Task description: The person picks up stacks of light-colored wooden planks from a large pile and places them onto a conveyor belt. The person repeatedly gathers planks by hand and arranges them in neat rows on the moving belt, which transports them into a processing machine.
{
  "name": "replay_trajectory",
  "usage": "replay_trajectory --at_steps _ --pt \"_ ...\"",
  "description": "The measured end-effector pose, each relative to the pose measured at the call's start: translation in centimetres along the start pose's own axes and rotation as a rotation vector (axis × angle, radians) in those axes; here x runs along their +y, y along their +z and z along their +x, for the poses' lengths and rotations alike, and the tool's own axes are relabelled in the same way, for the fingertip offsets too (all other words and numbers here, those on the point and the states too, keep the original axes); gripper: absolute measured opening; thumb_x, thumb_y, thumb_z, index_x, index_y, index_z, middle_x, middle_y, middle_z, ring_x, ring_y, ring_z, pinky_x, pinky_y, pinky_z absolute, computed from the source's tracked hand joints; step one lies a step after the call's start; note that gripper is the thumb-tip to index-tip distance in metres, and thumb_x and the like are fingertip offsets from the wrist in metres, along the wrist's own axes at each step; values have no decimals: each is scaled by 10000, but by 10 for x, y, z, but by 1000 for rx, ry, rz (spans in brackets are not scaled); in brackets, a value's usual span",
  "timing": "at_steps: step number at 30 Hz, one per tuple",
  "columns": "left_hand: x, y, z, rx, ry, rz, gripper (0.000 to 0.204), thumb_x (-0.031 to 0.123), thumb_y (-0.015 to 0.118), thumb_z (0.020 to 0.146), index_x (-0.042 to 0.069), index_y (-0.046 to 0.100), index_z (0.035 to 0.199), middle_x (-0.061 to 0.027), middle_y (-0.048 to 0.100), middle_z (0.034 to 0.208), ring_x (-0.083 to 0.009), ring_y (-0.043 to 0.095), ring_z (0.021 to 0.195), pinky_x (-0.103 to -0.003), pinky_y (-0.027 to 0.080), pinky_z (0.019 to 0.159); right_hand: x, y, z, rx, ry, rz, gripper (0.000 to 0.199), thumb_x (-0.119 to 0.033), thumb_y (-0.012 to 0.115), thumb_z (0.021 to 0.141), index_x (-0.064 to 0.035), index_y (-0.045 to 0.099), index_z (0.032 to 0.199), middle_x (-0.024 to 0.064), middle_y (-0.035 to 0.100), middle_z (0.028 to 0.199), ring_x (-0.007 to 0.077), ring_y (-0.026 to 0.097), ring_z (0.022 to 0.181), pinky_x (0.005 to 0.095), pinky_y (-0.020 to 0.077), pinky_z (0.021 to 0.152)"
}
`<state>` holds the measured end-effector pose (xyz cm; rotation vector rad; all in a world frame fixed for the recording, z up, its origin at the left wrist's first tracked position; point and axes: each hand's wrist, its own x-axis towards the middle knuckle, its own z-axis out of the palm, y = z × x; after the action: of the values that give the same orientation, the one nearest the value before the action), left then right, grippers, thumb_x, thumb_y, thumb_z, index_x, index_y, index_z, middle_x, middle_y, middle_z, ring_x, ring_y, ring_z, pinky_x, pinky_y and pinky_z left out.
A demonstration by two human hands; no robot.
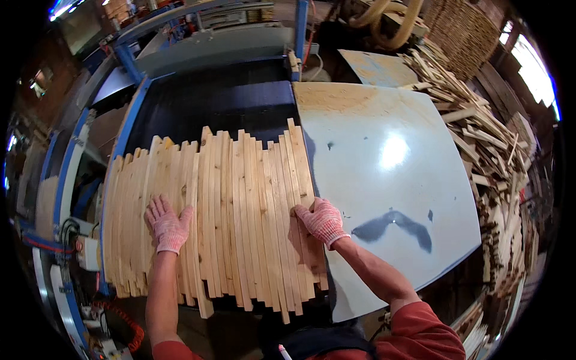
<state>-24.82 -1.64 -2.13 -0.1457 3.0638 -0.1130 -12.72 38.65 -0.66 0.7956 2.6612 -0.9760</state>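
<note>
A row of narrow wooden strips [240,210] lies side by side in front of me, their ends uneven at both the far and near sides. My left hand [168,225], in a pink-and-white knitted glove, rests flat on the strips left of the middle, fingers spread. At the right edge of the row, my right hand [323,221], gloved the same way, presses against the outermost strips with its fingers bent over them. Whether those fingers grip a strip or only push on it is hard to make out.
Beyond the strips stretches a dark belt-like surface [210,108] under a blue-framed machine [126,60]. To the right lies a pale, scuffed sheet-topped table [390,180]. A heap of loose wood offcuts [480,132] borders it. A red coiled hose [135,336] hangs at lower left.
</note>
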Motion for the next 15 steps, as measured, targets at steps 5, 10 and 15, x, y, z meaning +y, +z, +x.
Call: replay_trajectory --at_steps 5,10,15 --pt "19 -5 3 -7 24 -30 1034 699 458 1017 -56 182 1667 -276 147 1752 -434 109 1631 -564 57 1316 6 -12 -10 17 20 -97 710 -654 589 971 26 676 1158 260 753 1052 431 735 1009 497 577 899" --pt "-16 4 10 -21 29 -81 1017 676 518 1005 -20 199 1674 -264 174 1750 -396 155 1628 -521 93 1325 -2 -25 -22 -66 -69 -93 751 -667 525 1000 63 611 1154 281 746 1044 446 730 1002 508 571 879" --pt "-116 17 -9 267 -60 -263 983 588 627 985 -18 248 1659 -278 315 1694 -416 290 1577 -501 216 1304 50 -2 -18 100 -211 208 567 -551 572 1006 -31 628 1225 247 739 1111 429 698 1101 503 539 948"
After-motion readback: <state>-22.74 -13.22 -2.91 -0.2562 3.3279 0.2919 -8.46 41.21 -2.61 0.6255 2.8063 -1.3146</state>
